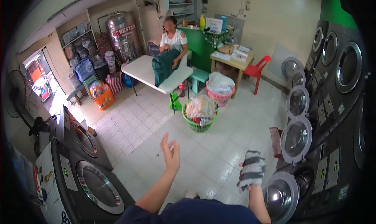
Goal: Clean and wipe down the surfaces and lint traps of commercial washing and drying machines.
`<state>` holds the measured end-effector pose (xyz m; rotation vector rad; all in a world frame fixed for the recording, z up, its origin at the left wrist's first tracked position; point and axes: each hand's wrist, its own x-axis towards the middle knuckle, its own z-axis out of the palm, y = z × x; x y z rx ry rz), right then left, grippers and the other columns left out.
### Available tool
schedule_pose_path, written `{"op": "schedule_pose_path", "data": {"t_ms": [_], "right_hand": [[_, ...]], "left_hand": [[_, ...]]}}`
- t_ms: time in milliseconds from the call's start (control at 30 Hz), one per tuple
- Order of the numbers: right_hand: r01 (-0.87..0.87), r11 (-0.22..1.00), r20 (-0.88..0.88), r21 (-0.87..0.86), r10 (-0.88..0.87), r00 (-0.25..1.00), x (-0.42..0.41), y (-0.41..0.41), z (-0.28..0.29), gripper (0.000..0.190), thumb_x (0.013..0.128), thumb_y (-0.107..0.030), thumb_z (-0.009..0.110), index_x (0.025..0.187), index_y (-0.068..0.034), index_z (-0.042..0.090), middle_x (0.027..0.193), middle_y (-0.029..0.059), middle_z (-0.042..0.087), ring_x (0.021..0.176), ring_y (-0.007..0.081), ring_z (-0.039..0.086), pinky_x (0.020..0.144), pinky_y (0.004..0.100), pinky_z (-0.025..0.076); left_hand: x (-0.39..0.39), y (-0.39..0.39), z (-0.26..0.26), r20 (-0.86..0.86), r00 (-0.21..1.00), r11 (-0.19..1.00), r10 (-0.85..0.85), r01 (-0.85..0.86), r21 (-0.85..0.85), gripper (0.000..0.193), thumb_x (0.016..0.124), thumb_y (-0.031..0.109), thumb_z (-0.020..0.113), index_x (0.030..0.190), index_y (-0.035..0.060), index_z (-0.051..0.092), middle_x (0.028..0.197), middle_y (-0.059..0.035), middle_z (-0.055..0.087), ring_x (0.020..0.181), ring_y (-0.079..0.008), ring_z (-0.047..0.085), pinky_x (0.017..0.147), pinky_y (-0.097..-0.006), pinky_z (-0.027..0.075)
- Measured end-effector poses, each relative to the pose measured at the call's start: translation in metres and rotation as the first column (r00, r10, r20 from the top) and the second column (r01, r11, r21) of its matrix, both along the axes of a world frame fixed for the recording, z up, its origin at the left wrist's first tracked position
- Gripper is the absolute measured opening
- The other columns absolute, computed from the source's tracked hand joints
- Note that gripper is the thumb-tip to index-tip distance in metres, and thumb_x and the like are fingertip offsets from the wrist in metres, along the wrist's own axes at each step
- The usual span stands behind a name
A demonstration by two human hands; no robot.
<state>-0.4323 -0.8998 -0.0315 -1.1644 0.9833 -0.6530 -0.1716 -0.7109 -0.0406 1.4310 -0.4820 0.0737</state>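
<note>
My right hand (241,172) grips a white cloth with dark grey stripes (252,168), which covers most of the hand. Just beside and below it, the round glass door (279,199) of a front-loading machine hangs open. My left hand (170,153) is raised over the tiled floor with nothing in it, its fingers apart and slightly bent. Beyond both hands stands a green plastic laundry basket (198,127), heaped with clothes under a pale patterned cloth (201,108). Behind it is a pink laundry basket (220,98) of white laundry (221,83).
A person (174,42) handles a dark green cloth or bag (166,65) on a white folding table (138,67). Several open machine doors (296,138) jut out along the right. Dark machines (100,185) line the left. A red chair (257,71) stands by a wooden table (232,62).
</note>
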Motion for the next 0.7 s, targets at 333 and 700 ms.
{"op": "schedule_pose_path", "data": {"t_ms": [333,700], "right_hand": [[-0.13,0.95,0.436,0.285,-0.008,0.9,0.001,0.014,-0.006,0.037,0.09,-0.03,0.048,0.119,-0.008,0.051,0.101,0.0132,0.063,0.069,0.0177,0.061,0.052,0.0264,0.05],[-0.094,0.98,0.179,0.174,0.062,0.982,-0.014,-0.011,-0.012,0.029,0.09,-0.013,0.052,0.118,-0.005,0.055,0.104,0.0062,0.063,0.088,0.0166,0.062,0.073,0.0292,0.052]], "left_hand": [[-0.071,-0.075,-0.017,-0.286,0.517,0.489,-0.807,0.856,0.168,0.036,0.097,0.029,0.048,0.124,0.0051,0.05,0.113,-0.0067,0.057,0.105,-0.0135,0.053,0.091,-0.0291,0.041],[-0.078,-0.143,0.006,-0.667,-0.338,0.077,-0.664,0.856,-0.511,0.053,0.096,0.043,0.044,0.133,0.0056,0.036,0.131,-0.0106,0.043,0.122,-0.0236,0.043,0.099,-0.0454,0.039]]}}
